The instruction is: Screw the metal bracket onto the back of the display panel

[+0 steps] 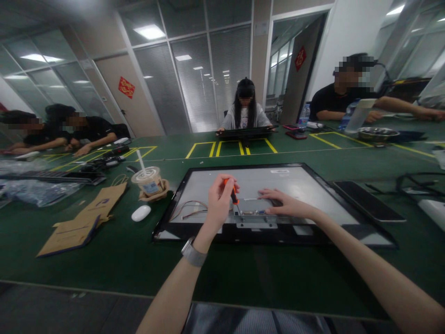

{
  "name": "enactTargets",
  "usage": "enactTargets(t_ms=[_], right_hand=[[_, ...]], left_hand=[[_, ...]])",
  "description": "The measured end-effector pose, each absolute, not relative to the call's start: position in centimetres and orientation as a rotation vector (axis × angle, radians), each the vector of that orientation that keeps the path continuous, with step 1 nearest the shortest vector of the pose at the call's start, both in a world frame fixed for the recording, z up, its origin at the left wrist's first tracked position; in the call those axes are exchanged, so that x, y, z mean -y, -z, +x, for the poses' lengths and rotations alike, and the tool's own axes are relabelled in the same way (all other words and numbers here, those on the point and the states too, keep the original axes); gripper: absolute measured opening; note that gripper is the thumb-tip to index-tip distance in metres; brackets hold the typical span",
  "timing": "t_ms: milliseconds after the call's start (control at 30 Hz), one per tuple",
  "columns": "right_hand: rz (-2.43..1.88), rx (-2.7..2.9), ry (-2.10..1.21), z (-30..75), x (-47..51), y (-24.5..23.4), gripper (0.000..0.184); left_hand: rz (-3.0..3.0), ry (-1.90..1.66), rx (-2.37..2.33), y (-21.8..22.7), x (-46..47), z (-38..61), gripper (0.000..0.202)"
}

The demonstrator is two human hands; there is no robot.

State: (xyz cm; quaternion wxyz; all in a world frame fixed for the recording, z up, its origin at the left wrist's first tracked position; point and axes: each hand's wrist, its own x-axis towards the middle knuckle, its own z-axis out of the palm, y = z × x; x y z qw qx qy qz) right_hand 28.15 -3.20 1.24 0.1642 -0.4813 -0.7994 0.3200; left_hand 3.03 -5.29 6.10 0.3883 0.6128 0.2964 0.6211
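A monitor panel (306,185) lies back-up on the green table in front of me, grey metal inside a black frame. My left hand (219,202), a watch on its wrist, is closed round an orange-handled screwdriver (233,192) held upright, its tip down on a small metal bracket (255,220) near the panel's front edge. My right hand (283,203) lies flat on the panel just right of the screwdriver, fingers stretched out, holding nothing. Thin coloured wires (189,209) run across the panel's left part.
A white mouse (141,213), an iced drink cup (149,180) with a straw and a brown paper bag (83,220) lie to the left. A black phone-like slab (368,200) and cables (417,183) lie right. Several other people sit round the table (104,260), one opposite behind another panel (246,132).
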Motion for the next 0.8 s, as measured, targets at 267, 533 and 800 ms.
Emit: enactTargets(t_ms=[267, 533, 800], right_hand=[[-1.36, 2.292, -0.885, 28.23, 2.95, -0.89, 0.073], [-1.361, 2.306, -0.893, 28.1, 3.2, -1.35, 0.074], [-1.376, 2.3, -0.89, 28.13, 3.14, -1.19, 0.073]], left_hand=[[1.546, -1.578, -0.755, -6.16, 5.32, 3.09, 0.024], [1.562, -1.581, -0.745, -6.02, 5.28, 3.04, 0.022], [1.572, -1.587, -0.747, -6.05, 5.29, 3.0, 0.019]])
